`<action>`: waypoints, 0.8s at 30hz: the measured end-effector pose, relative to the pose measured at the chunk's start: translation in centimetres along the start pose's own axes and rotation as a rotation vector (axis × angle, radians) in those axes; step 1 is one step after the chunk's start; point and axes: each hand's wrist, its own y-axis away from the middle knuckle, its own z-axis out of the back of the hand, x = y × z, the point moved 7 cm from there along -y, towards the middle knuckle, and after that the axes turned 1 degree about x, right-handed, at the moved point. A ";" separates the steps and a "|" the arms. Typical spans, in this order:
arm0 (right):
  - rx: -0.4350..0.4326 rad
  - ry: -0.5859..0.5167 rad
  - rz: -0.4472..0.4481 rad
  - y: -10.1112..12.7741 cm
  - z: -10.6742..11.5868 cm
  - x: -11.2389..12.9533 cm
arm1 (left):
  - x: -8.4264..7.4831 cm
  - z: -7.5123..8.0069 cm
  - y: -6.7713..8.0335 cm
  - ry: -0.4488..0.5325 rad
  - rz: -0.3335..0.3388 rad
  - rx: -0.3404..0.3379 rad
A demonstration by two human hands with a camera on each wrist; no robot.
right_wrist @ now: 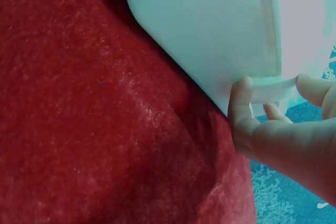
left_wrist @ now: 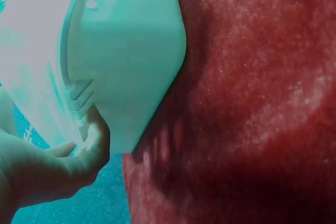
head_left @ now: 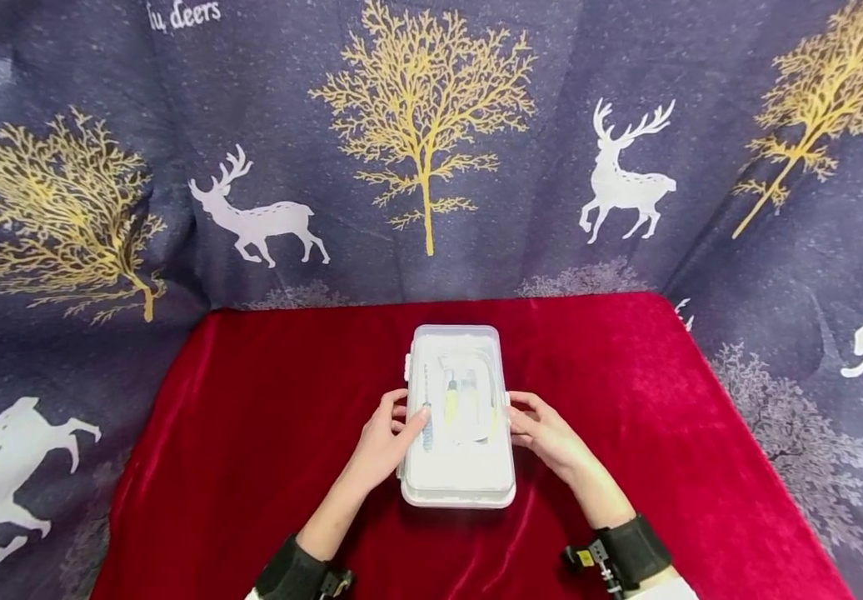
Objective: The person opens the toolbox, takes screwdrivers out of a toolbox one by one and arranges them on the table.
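- white plastic box [head_left: 458,417], rectangular, translucent lid on; lies flat near the middle of the red velvet cloth [head_left: 251,433], slightly toward the near edge, long axis running from near edge to far edge.
- contents, seen dimly through the lid: a yellow item [head_left: 451,405], a thin blue-tipped stick [head_left: 427,412], clear wrapped pieces; none can be identified further.
- left hand [head_left: 385,442]: at the box's left long side, fingers curled against the side latch, fingertips on the lid's edge; the left wrist view shows the thumb [left_wrist: 97,140] tucked under a ribbed clasp tab [left_wrist: 79,94]. likely placed so as to work the clasp.
- right hand [head_left: 547,435]: mirrors it at the right long side; in the right wrist view the thumb [right_wrist: 240,109] and a finger pinch the latch flap [right_wrist: 273,83] on that side.
- both hands bracket the box from opposite sides, which also steadies it on the soft cloth.
- black straps at both wrists [head_left: 630,546].
- surface: red velvet cloth, wrinkled toward the near edge, draped over a table.
- surroundings: dark blue fabric backdrop [head_left: 431,150] printed with white deer and golden trees, hung behind and along both sides.
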 end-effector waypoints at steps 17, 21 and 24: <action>0.026 -0.097 0.066 0.2 -1.6 0.5 | -0.1 1.4 -0.4 0.074 -0.034 -0.015; 0.025 -0.133 0.054 0.2 -1.7 0.2 | -0.9 1.6 0.2 -0.017 -0.089 -0.103; 0.021 -0.173 0.027 0.2 -1.6 -0.3 | -3.6 1.3 1.2 -0.236 -0.257 -0.177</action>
